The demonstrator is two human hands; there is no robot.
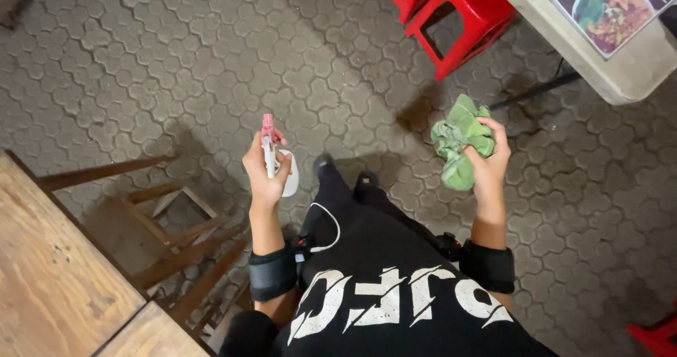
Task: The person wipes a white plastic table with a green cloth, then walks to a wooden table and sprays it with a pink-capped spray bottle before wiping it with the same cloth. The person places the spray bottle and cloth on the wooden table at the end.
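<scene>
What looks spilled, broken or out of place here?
One thing: a dark patch stains the paving near the red stools, like a wet spot. Otherwise the left hand grips a spray bottle and the right hand a bunched green cloth.

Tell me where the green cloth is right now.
In the head view, the green cloth is bunched in the right hand, held up above the paved floor, just below the red stool and the pale table.
</scene>
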